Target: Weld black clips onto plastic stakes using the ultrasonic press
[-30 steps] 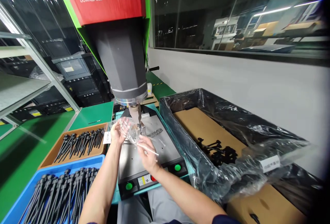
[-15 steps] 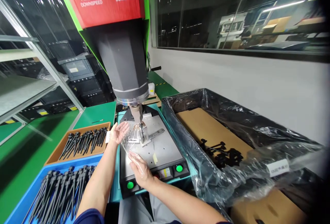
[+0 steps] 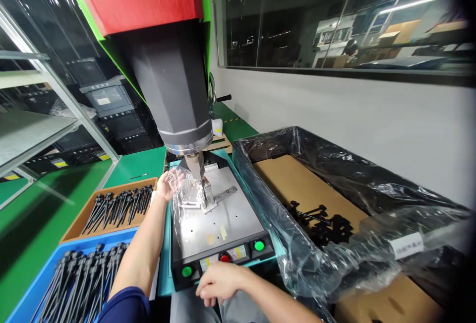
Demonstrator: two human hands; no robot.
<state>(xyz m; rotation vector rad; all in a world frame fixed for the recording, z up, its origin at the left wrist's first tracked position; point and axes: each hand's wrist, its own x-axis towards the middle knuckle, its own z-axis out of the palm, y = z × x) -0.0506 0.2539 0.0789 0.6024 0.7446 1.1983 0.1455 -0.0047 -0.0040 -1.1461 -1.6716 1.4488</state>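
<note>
My left hand is at the left side of the machine's metal plate, fingers stretched out and apart. A crinkled clear plastic film lies against its fingers and hangs in front of the fixture. Just above the fixture stands the press's metal horn, its tip close to the parts. My right hand is in front of the control panel, near the red button. Its fingers are curled in and nothing shows in them.
An orange tray and a blue bin hold black stem-like parts on the left. At right stands a large box lined with clear plastic, with black parts on cardboard. Green buttons sit on the panel.
My right hand has drawn back from the clear film, down toward my lap, and its fingers have curled. My left hand has shifted slightly left and up, with the film still against it.
</note>
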